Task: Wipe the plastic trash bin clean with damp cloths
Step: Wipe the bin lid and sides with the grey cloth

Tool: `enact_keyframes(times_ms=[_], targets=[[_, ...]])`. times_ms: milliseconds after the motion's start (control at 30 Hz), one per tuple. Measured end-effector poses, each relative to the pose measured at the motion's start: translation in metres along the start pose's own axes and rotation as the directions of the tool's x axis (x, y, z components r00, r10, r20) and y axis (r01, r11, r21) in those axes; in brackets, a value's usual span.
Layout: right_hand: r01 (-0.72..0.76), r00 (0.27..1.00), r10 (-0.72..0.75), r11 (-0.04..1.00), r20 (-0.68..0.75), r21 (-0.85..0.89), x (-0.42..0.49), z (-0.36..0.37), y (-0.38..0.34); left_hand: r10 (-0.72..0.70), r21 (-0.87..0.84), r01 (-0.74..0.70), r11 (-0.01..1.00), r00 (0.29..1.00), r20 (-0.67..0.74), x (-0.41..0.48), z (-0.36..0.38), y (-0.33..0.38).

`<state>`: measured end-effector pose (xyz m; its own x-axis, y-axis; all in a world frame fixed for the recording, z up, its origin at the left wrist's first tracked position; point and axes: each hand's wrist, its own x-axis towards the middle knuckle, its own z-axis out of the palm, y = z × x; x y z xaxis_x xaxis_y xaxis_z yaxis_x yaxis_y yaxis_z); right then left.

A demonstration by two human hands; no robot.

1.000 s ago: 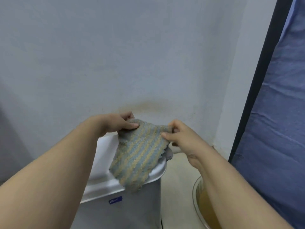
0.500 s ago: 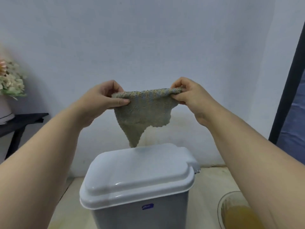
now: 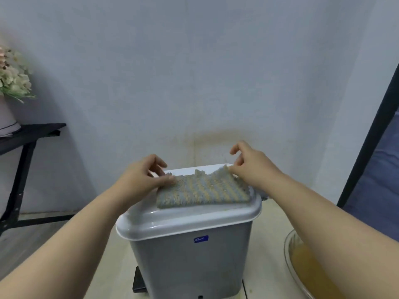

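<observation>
Light is soft, cool, even and rather dim. The wall [image 3: 194, 61] shades darker toward the left, deepest beneath the table [image 3: 32, 130]. A faint sheen lies along the lid [image 3: 172, 223] at its front rim. Flowers [image 3: 13, 80] at the left edge are blurred, and the dark post [image 3: 367, 147] at right leans from wide-angle distortion.

1. single view: head cam on the person, faces fwd & down, over both forearms.
2. close range: left hand [image 3: 146, 175] & right hand [image 3: 250, 167] mid-frame, cloth [image 3: 203, 190] between them on the trash bin [image 3: 190, 266] lid.
3. wide-angle: wall [image 3: 194, 72] beyond the hands, black stand [image 3: 32, 130] far left of left hand, bowl [image 3: 289, 249] under right forearm, cut by frame edge.
</observation>
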<state>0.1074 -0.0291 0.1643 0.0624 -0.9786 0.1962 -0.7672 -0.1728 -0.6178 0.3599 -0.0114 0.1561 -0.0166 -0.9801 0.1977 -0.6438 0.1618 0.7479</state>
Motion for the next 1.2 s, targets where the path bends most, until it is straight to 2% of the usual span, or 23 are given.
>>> enact_keyframes(times_ms=[33,67,100,167,233,267,300,367,433,467,533,567,633,700,800,900,1000,1033,1100,1167,1200], targets=[[0.086,0.991,-0.099,0.985,-0.085,-0.146,0.001,0.002,0.000,0.020,0.045,-0.016,0.999,0.996,-0.086,0.005,0.000,-0.002],[0.212,0.967,-0.236,0.957,-0.101,-0.197,0.000,0.004,-0.001,0.024,0.054,-0.017,0.998,0.990,-0.141,0.007,0.000,-0.004],[0.362,0.928,-0.372,0.916,-0.032,-0.171,-0.002,0.007,-0.003,0.018,0.068,-0.007,0.998,0.986,-0.165,0.009,0.001,-0.008],[0.592,0.782,-0.570,0.806,0.251,-0.014,-0.007,0.017,-0.009,-0.022,0.129,0.040,0.991,0.990,-0.140,0.009,0.007,-0.015],[0.649,0.648,-0.579,0.760,0.496,0.039,-0.008,0.030,-0.014,-0.065,0.158,0.078,0.984,0.994,-0.087,0.008,0.018,-0.020],[0.658,0.628,-0.556,0.753,0.545,0.009,-0.007,0.036,-0.011,-0.086,0.161,0.095,0.982,0.994,-0.064,0.007,0.025,-0.023],[0.655,0.642,-0.529,0.755,0.555,-0.037,-0.008,0.035,-0.006,-0.093,0.173,0.100,0.980,0.994,-0.050,0.006,0.028,-0.023],[0.583,0.734,-0.468,0.805,0.492,-0.105,-0.015,0.028,0.010,-0.091,0.240,0.092,0.966,0.996,-0.015,0.003,0.030,-0.026],[0.496,0.852,-0.417,0.838,0.317,-0.229,-0.024,0.015,0.031,-0.077,0.306,0.067,0.950,0.997,0.021,0.003,0.029,-0.029],[0.456,0.889,-0.406,0.819,0.210,-0.349,-0.028,0.010,0.038,-0.066,0.372,0.037,0.928,0.996,0.066,0.002,0.029,-0.030],[0.355,0.922,-0.381,0.759,0.070,-0.546,-0.028,0.008,0.037,-0.054,0.518,-0.046,0.854,0.983,0.177,0.003,0.029,-0.030],[0.337,0.931,-0.357,0.762,0.075,-0.552,-0.026,0.012,0.032,-0.067,0.557,-0.067,0.828,0.974,0.216,0.005,0.029,-0.029],[0.386,0.922,-0.338,0.800,0.186,-0.460,-0.021,0.030,0.019,-0.119,0.601,-0.055,0.797,0.962,0.247,0.007,0.028,-0.025],[0.418,0.897,-0.317,0.833,0.307,-0.362,-0.017,0.044,0.007,-0.156,0.640,-0.018,0.768,0.964,0.214,0.011,0.030,-0.018],[0.421,0.867,-0.282,0.855,0.411,-0.302,-0.007,0.037,0.004,-0.104,0.613,-0.018,0.790,0.981,0.163,0.019,0.050,0.003],[0.402,0.894,-0.323,0.884,0.312,-0.237,-0.011,0.032,0.016,-0.069,0.536,-0.030,0.844,0.984,0.164,0.020,0.075,0.017],[0.399,0.911,-0.335,0.862,0.241,-0.311,-0.011,0.038,0.026,-0.053,0.597,-0.087,0.797,0.976,0.213,0.022,0.080,0.008],[0.361,0.925,-0.291,0.876,0.245,-0.319,-0.001,0.038,0.028,-0.059,0.607,-0.100,0.789,0.970,0.236,0.021,0.078,0.005],[0.174,0.966,-0.123,0.960,0.229,-0.220,0.025,0.030,0.037,-0.063,0.610,-0.117,0.784,0.962,0.266,0.020,0.076,0.003],[-0.078,0.977,0.070,0.997,0.200,0.031,0.040,0.018,0.050,-0.085,0.615,-0.103,0.782,0.960,0.268,0.019,0.073,0.005],[-0.143,0.980,0.119,0.977,0.157,0.157,0.038,0.018,0.058,-0.099,0.620,-0.088,0.779,0.960,0.261,0.020,0.073,0.008]])
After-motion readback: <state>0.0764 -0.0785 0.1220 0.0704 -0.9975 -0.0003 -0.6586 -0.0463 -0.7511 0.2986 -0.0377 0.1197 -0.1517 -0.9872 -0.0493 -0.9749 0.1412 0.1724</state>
